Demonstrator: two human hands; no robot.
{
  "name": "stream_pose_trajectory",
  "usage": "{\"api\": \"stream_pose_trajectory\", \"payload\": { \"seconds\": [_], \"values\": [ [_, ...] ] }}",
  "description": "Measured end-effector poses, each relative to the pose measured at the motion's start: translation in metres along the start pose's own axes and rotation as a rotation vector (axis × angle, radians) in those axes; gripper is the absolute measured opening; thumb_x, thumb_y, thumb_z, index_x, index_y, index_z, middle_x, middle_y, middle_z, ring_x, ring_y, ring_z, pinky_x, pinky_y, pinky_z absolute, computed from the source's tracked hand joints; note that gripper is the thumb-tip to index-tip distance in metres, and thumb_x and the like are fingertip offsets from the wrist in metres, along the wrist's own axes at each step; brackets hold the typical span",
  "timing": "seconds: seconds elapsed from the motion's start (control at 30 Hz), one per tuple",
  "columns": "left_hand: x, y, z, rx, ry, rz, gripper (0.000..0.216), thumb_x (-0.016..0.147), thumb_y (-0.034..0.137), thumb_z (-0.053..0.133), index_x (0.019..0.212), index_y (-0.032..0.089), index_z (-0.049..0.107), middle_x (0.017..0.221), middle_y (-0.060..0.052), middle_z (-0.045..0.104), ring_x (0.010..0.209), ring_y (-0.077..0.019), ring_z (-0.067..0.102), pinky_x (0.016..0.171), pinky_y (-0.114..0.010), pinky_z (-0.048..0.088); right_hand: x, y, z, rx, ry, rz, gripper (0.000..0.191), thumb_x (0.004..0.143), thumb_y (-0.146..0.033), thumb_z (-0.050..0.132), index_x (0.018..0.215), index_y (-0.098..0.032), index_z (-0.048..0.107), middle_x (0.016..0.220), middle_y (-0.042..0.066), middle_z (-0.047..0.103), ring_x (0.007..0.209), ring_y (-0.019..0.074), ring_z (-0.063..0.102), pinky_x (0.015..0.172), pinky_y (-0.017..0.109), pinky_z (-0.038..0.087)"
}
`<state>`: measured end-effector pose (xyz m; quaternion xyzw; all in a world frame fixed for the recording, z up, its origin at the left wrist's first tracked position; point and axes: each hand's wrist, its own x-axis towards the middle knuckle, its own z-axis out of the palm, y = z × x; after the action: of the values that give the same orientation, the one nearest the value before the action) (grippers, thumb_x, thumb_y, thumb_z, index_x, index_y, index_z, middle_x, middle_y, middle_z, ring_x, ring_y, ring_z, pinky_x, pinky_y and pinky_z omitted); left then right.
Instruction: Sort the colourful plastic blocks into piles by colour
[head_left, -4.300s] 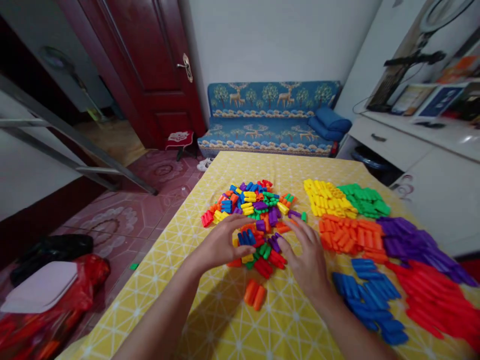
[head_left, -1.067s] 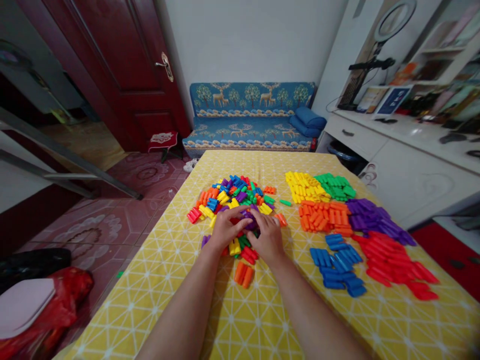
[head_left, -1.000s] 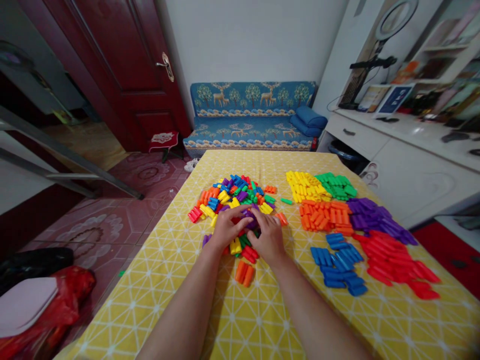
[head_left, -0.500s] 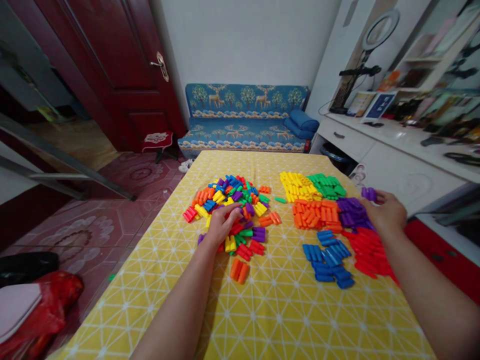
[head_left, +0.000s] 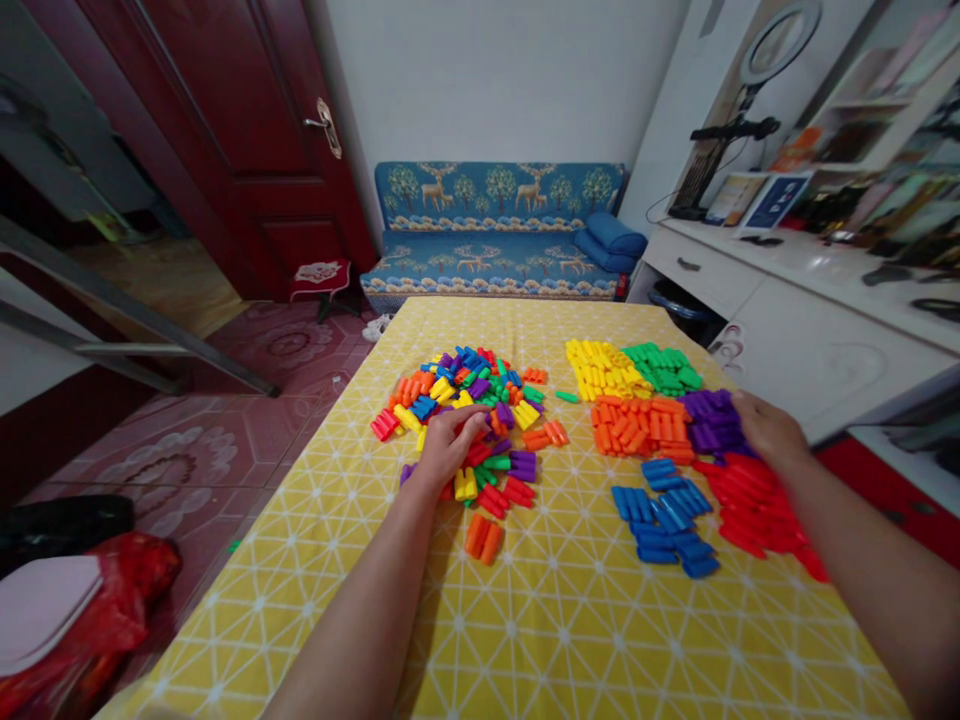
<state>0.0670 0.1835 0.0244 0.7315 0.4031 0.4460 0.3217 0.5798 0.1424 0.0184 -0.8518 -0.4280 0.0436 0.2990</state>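
Note:
My left hand (head_left: 446,447) lies on the near edge of a mixed pile of coloured plastic blocks (head_left: 472,385), fingers loosely spread over them. My right hand (head_left: 765,430) rests at the right edge of the purple pile (head_left: 709,425), its fingers bent down and hidden behind the back of the hand. Sorted piles lie around it: yellow (head_left: 600,368), green (head_left: 664,365), orange (head_left: 637,425), blue (head_left: 664,515) and red (head_left: 750,500). An orange pair of blocks (head_left: 482,538) lies alone nearer me.
Everything lies on a table with a yellow patterned cloth (head_left: 525,620). A single green block (head_left: 570,397) sits between the piles. A white cabinet (head_left: 810,340) stands right, a blue sofa (head_left: 495,230) behind, a dark red door (head_left: 247,130) at left, and a red bag (head_left: 112,600) on the floor.
My right hand left the mixed pile, carried a purple block to the right, and has now come down at the purple pile. My left hand stayed on the mixed pile.

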Motion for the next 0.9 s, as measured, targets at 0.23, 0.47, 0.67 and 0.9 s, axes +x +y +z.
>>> {"api": "stream_pose_trajectory", "payload": {
  "seconds": [0.23,0.47,0.67,0.9],
  "values": [
    [0.000,-0.001,0.001,0.043,0.014,0.012,0.035,0.094,0.040,0.050,0.106,0.016,0.072,0.089,-0.005,0.077,0.082,-0.0199,0.070,0.078,-0.029,0.052,-0.049,-0.092,-0.003,0.184,0.256,-0.339,0.052,0.094,-0.046,0.035,0.122,-0.013,0.064,0.126,0.022,0.060,0.124,0.0351,0.051,0.102,0.052,0.037],
    [0.000,-0.005,0.004,0.070,0.048,0.034,0.026,0.090,0.034,0.057,0.103,0.019,0.073,0.097,-0.005,0.076,0.086,-0.0198,0.070,0.080,-0.030,0.052,-0.166,-0.225,0.087,0.336,-0.244,-0.892,0.046,0.082,-0.014,0.052,0.126,-0.022,0.060,0.132,0.008,0.058,0.123,0.0219,0.052,0.105,0.040,0.042],
    [0.001,-0.005,0.003,0.137,0.016,0.137,0.018,0.088,0.027,0.060,0.098,0.020,0.073,0.097,-0.006,0.075,0.091,-0.0202,0.068,0.085,-0.033,0.052,-0.196,-0.254,0.128,0.094,-0.245,-0.770,0.050,0.080,-0.005,0.049,0.126,-0.021,0.060,0.123,0.010,0.061,0.116,0.0252,0.053,0.102,0.041,0.042],
    [0.003,-0.004,0.002,0.154,-0.012,0.177,0.017,0.087,0.024,0.060,0.098,0.020,0.073,0.097,-0.005,0.074,0.091,-0.0196,0.067,0.085,-0.032,0.051,-0.205,-0.252,0.116,0.296,-0.228,-0.558,0.031,0.075,-0.029,0.068,0.106,-0.023,0.065,0.101,0.006,0.064,0.087,0.0201,0.062,0.075,0.033,0.050]
  ]
}}
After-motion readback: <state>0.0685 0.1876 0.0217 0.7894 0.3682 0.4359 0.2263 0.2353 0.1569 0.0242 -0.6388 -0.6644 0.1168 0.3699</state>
